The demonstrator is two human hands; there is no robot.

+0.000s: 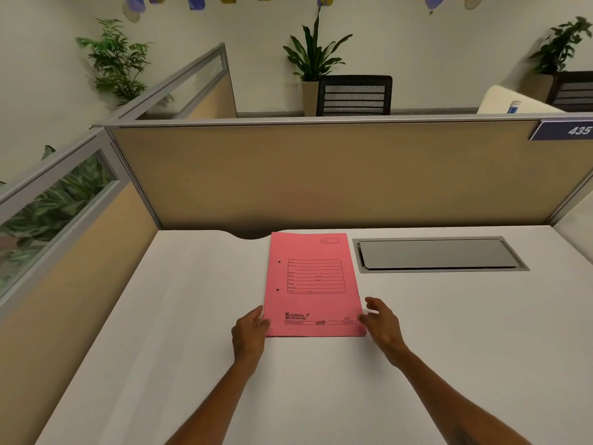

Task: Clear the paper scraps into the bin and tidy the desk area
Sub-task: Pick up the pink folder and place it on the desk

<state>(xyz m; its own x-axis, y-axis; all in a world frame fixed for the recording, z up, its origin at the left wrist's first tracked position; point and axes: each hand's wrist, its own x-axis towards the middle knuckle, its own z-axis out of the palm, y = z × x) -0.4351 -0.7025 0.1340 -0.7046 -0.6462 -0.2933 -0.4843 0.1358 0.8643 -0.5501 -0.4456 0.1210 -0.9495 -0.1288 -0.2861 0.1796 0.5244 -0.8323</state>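
A pink paper file folder (314, 284) lies flat on the white desk (449, 332), its far edge near the beige partition. My left hand (250, 332) rests at the folder's near left corner, fingertips touching its edge. At the near right corner is my right hand (382, 322), fingers spread and touching or almost touching the edge. Neither hand has lifted the folder. No paper scraps or bin are in view.
A grey metal cable flap (439, 253) is set into the desk to the right of the folder. Beige cubicle partitions (321, 175) close the desk at the back and left. Beyond them stand a black mesh chair (354, 95) and potted plants (316, 56).
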